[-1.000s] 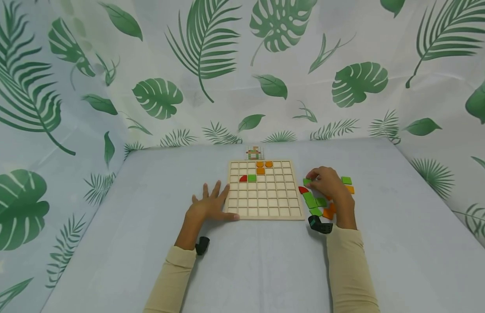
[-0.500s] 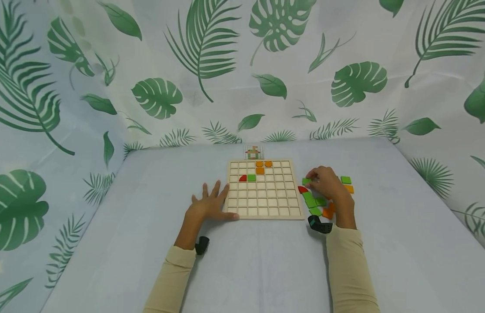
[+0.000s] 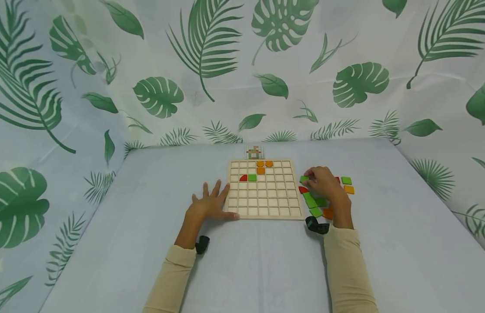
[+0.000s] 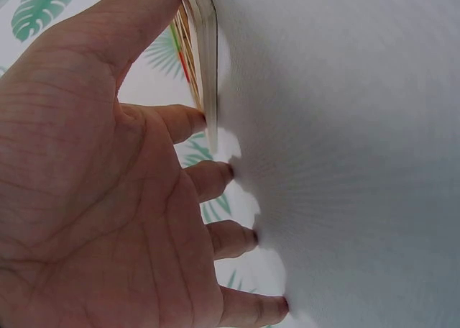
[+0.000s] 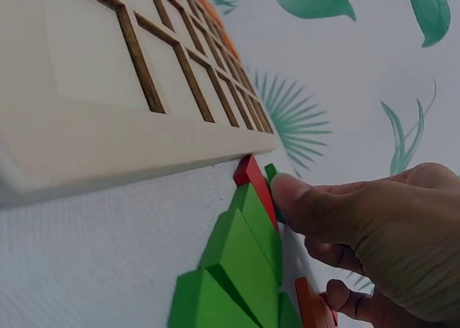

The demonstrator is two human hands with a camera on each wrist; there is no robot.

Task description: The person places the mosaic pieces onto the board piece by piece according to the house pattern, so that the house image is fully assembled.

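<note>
Head view: a green tile (image 3: 304, 178) is pinched between thumb and fingers of the right hand (image 3: 324, 184), just beside the right edge of the grid board (image 3: 262, 194). A red wedge (image 3: 303, 190) and loose green tiles (image 3: 310, 200) lie nearer the person. The left hand (image 3: 208, 208) is spread, thumb at the board's near edge, index finger at its left edge. Board cells contain two orange discs (image 3: 269, 164), an orange square (image 3: 260, 171), a green square (image 3: 252, 177) and a red quarter-round (image 3: 243, 178). A picture card (image 3: 254, 152) lies beyond the far edge.
</note>
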